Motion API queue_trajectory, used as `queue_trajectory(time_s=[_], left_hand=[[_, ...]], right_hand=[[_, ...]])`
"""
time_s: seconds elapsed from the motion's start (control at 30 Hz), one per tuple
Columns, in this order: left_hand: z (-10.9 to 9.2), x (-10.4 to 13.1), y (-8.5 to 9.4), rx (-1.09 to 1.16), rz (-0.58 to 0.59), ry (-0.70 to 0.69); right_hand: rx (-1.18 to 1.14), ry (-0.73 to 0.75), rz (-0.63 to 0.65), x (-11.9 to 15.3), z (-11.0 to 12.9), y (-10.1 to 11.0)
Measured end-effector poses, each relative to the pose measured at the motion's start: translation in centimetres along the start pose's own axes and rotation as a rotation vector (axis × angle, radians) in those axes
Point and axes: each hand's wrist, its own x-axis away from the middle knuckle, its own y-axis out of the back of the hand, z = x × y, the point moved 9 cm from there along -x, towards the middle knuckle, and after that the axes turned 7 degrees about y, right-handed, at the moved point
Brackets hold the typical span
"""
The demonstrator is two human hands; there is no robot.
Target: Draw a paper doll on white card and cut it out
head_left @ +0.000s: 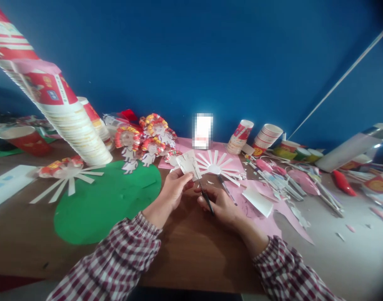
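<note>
My left hand [175, 187] is closed on a small white piece of paper [188, 163], pinched between thumb and fingers. Faint outlines seem to be drawn on the paper, too blurred to read. In my right hand [219, 205] is a pair of scissors [206, 200] with dark handles, its blades pointing up at the paper's lower right edge. Whether the blades touch the paper I cannot tell. Just beyond the hands a white paper cup cut into spread strips [214, 168] lies on pink paper [232, 159].
A round green sheet [106, 205] lies left, with paper lion figures [152, 146] behind it. Tall stacked paper cups [81, 125] lean at far left. More cup stacks [268, 138] stand back right, near a bright phone-like screen [202, 130]. Paper scraps and pens [291, 179] cover the right side.
</note>
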Motion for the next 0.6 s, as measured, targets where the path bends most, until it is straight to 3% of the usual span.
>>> queue_trajectory(time_s=[0.6], left_hand=[[0.07, -0.08, 0.05, 0.026, -0.011, 0.006]], right_hand=[[-0.007, -0.002, -0.001, 0.10, 0.01, 0.07]])
